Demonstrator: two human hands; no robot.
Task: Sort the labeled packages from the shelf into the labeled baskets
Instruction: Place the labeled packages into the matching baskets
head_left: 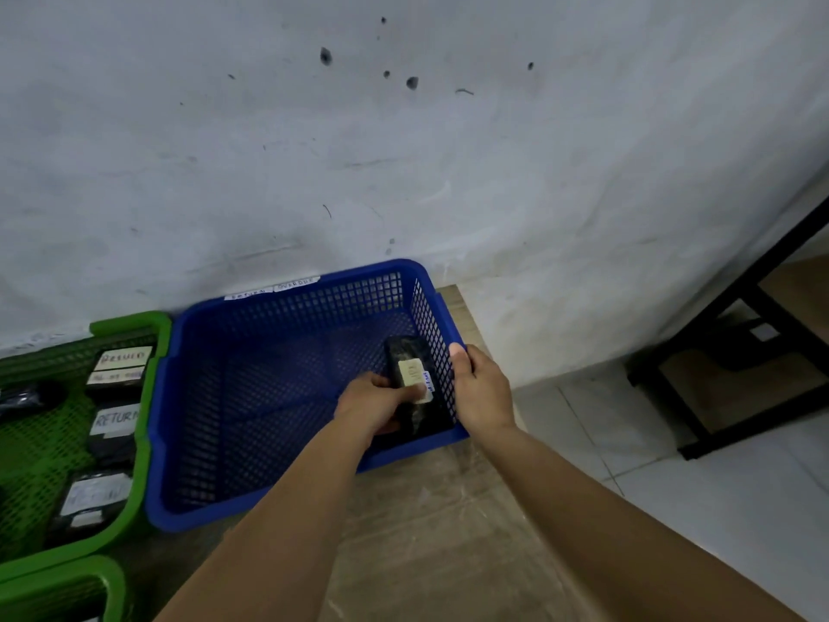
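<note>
The left hand (374, 399) is inside the blue basket (251, 397). Its fingers are curled around a black package (410, 379), with the thumb on the package's pale label. The right hand (480, 388) grips the basket's right wall, at about 3 o'clock from the package. Its thumb is hooked over the rim and its other fingers are wrapped around the outside.

The writing on the package's label is too small to read. The left hand hides the near end of the package. White labels on the far rim of the blue basket are blurry, so the words are hard to make out.

The blue basket holds only the black package, in its right part by the wall. At 9 o'clock from it sits a green basket (148, 397), cut off by the picture edge. It holds several black packages with white labels (117, 419). Another green basket (89, 576) peeks in at 7 o'clock.
</note>
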